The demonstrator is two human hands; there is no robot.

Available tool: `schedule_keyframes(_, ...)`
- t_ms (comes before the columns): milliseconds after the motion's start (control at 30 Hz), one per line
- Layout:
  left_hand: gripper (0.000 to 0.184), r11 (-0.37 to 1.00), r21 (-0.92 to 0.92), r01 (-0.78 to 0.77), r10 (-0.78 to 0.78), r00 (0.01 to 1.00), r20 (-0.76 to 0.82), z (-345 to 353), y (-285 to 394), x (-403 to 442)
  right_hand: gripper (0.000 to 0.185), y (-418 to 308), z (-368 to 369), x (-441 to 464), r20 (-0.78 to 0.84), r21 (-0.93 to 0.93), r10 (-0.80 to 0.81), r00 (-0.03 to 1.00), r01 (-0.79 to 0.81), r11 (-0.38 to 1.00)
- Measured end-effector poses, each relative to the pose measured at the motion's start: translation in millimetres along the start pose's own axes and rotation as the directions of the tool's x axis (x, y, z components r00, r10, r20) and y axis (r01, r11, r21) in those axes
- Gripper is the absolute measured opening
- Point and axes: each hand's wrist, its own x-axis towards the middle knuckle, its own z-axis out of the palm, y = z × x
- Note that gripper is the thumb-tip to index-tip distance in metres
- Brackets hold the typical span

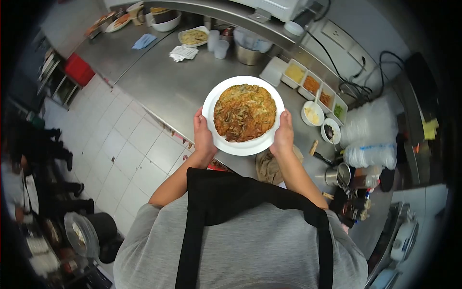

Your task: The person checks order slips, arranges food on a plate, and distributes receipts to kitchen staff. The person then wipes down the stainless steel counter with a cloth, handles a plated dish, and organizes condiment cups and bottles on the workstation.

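Note:
Between my two hands is a white round plate (216, 138) bearing a browned, pancake-like omelette (244, 113) that covers most of it. My left hand (204, 132) grips the plate's left rim, and my right hand (284, 131) grips its right rim. The fingers curl underneath, where the plate hides them. The plate is held in front of my chest, over the front part of the steel counter (159, 91). Below it, near my right forearm, a crumpled brown cloth (270, 167) lies on the counter.
Small tubs of toppings (311, 85) line the counter's back right, with two white bowls (313, 114) in front. Plastic-wrapped containers (368, 130) and a metal pot (338, 174) stand at right. White napkins (184, 53) and an oval dish (193, 36) lie behind. People (43, 154) stand at far left.

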Motion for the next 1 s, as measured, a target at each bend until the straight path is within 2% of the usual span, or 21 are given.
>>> schedule_keyframes(33, 0.032, 1.000, 0.008, 0.018, -0.018, 1.000, 0.023, 8.3, -1.0, -1.0, 0.039, -4.6, -8.0, -1.7, 0.024, 0.033, -0.021, 0.999, 0.021, 0.999)
schedule_keyframes(133, 0.032, 0.997, 0.031, 0.067, -0.069, 0.995, 0.077, 31.3, -9.9, -5.4, 0.040, -16.6, -25.3, -8.4, -0.099, 0.056, -0.016, 0.995, 0.021, 0.998)
schedule_keyframes(300, 0.031, 0.979, 0.114, 0.171, -0.185, 0.974, 0.129, 47.9, -30.6, -3.7, 0.041, -36.3, -38.8, -29.5, -0.172, -0.011, -0.165, 0.971, 0.166, 0.986)
schedule_keyframes(533, 0.031, 0.968, 0.129, 0.215, -0.241, 0.937, 0.252, 65.8, -55.5, -12.3, 0.041, -29.5, -81.3, -39.1, -0.323, -0.058, -0.312, 0.894, 0.310, 0.949)
schedule_keyframes(733, 0.031, 0.954, 0.127, 0.272, -0.299, 0.891, 0.342, 83.1, -73.7, -24.1, 0.040, -42.1, -92.1, -66.6, -0.360, -0.127, -0.435, 0.826, 0.418, 0.899)
schedule_keyframes(833, 0.031, 0.951, 0.140, 0.275, -0.308, 0.875, 0.373, 88.1, -86.0, -32.9, 0.041, -52.0, -101.7, -77.7, -0.422, -0.126, -0.367, 0.829, 0.347, 0.929)
schedule_keyframes(933, 0.031, 0.947, 0.188, 0.260, -0.317, 0.850, 0.422, 97.7, -91.3, -49.2, 0.042, -56.6, -121.7, -91.6, -0.443, -0.032, -0.339, 0.830, 0.364, 0.931)
schedule_keyframes(1000, 0.034, 0.934, 0.222, 0.281, -0.356, 0.796, 0.490, 115.4, -75.8, -68.8, 0.040, -69.4, -132.6, -115.0, -0.483, 0.087, -0.276, 0.831, 0.359, 0.929)
